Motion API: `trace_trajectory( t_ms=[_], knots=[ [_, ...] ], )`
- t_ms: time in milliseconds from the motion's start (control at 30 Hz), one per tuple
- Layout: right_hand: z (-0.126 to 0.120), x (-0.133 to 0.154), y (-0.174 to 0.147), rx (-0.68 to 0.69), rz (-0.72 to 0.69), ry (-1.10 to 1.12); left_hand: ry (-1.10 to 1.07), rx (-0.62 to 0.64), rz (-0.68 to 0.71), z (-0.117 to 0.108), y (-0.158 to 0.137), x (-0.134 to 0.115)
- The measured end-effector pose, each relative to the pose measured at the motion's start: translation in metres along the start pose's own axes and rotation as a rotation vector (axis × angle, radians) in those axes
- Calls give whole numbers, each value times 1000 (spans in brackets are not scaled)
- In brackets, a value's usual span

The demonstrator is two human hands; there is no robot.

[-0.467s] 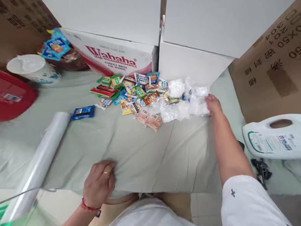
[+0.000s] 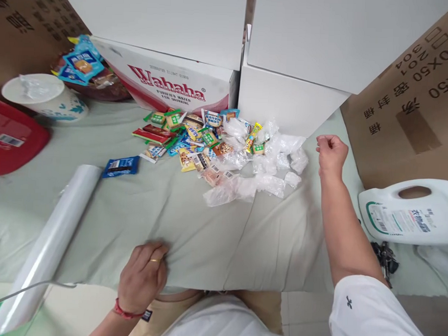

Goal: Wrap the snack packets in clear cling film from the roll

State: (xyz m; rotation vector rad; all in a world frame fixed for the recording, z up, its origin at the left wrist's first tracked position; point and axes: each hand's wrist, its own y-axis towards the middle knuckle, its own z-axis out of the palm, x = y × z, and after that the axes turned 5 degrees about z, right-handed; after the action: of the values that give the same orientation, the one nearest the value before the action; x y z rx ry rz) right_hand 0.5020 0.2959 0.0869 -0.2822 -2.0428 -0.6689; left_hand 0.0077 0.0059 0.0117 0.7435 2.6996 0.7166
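Observation:
My left hand (image 2: 142, 272) rests on the cloth at the front edge, its fingers curled into a loose fist, with nothing seen in it. Past the right end of a heap of clear plastic bags (image 2: 265, 183), my right hand (image 2: 332, 153) is raised with fingers drawn together and nothing visible in them. The crumpled bags are apart from that hand. Left of them lie several wrapped snacks, among them a green biscuit packet (image 2: 209, 137), a red packet (image 2: 153, 134) and a yellow packet (image 2: 187, 158). A yellow-green stick packet (image 2: 253, 137) lies among the bags.
A blue packet (image 2: 120, 167) and a white plastic film roll (image 2: 56, 235) lie at left. Behind them are a paper tub (image 2: 46, 97), a red container (image 2: 15, 136) and a Wahaha carton (image 2: 168, 80). On the right are a detergent jug (image 2: 409, 211) and keys (image 2: 386, 259).
The clear bags have spread and shifted toward me, now partly over the pink packets. My right hand has come away from them, up and to the right. The yellow-green stick packet now shows.

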Motion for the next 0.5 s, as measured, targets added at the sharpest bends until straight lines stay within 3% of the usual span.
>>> trace_trajectory(
  t_ms=[67,133,333,500],
  knots=[
    [8,21,-7,41,-41,-14,3,3,-8,0,0,0],
    [21,43,-17,165,-145,-58,2,9,-17,1,-1,0],
    [79,90,-35,437,-476,-203,5,17,-32,2,-1,-1],
    [137,119,-47,506,-442,-321,5,24,-40,1,0,-2]
  ],
)
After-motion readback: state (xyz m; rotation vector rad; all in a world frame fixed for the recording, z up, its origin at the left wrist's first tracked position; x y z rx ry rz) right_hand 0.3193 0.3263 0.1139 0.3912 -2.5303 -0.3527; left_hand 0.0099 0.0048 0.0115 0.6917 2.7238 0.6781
